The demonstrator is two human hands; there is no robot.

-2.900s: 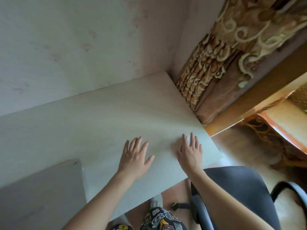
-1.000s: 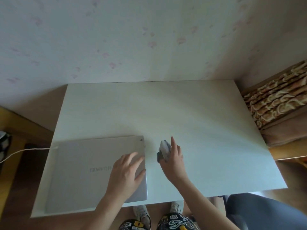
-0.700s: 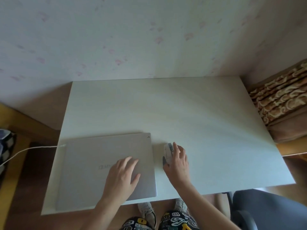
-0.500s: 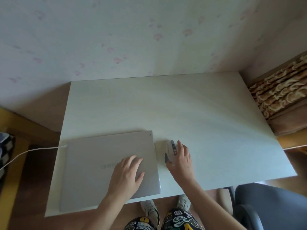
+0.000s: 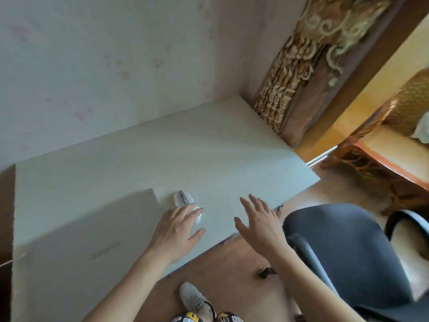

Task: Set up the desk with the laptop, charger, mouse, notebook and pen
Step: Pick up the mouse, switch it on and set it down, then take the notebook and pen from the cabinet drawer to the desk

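A closed silver laptop [image 5: 76, 240] lies on the pale desk [image 5: 185, 154] at the front left. A white charger cable [image 5: 5, 262] runs off its left side. A white mouse [image 5: 184, 199] rests on the desk just right of the laptop's far corner. My left hand [image 5: 176, 226] hovers open with fingertips over the mouse's near end; whether it touches is unclear. My right hand [image 5: 260, 221] is open, fingers spread, above the desk's front right edge, holding nothing. No notebook or pen is in view.
A dark office chair [image 5: 343, 256] stands at the right, close to the desk's front edge. A patterned curtain [image 5: 299, 73] hangs at the desk's far right corner. A wicker table [image 5: 390, 154] stands further right. The wall runs along the desk's back.
My right hand let go of the mouse and moved right, off toward the desk edge. My left hand left the laptop lid and now sits by the mouse. The view turned right.
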